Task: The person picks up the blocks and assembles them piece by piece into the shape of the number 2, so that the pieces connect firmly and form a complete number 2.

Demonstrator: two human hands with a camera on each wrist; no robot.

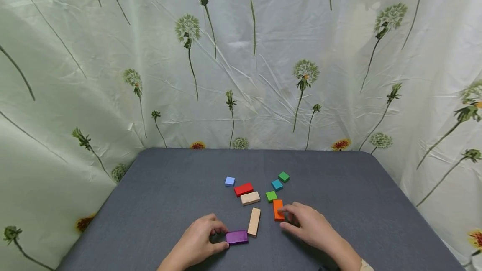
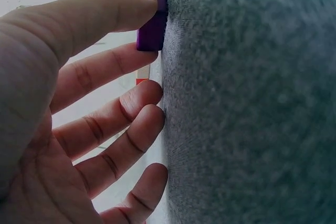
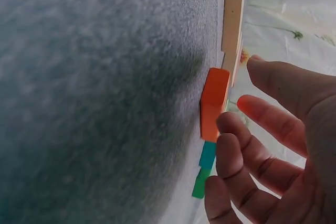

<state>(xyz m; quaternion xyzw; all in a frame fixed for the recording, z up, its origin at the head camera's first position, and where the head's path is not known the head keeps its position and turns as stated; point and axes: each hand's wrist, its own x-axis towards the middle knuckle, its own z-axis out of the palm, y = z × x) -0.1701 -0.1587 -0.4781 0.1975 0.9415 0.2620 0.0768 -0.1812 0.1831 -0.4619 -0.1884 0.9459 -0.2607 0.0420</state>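
Note:
On the dark table lies a purple block (image 1: 237,237); my left hand (image 1: 200,239) pinches its left end between thumb and forefinger, the other fingers spread in the left wrist view. That purple block (image 2: 152,27) touches the table surface there. A plain wooden block (image 1: 254,222) stands close to its right end, lying lengthwise away from me. My right hand (image 1: 310,226) is beside the orange block (image 1: 278,210), fingers loosely bent and thumb apart. In the right wrist view the orange block (image 3: 214,104) lies on the table, not gripped; whether a fingertip touches it, I cannot tell.
Farther back lie a red block (image 1: 244,189), a second wooden block (image 1: 250,198), a small light blue block (image 1: 230,181), a light green block (image 1: 271,196), a teal block (image 1: 277,185) and a dark green block (image 1: 284,177). A flowered curtain (image 1: 241,74) hangs behind the table (image 1: 180,179).

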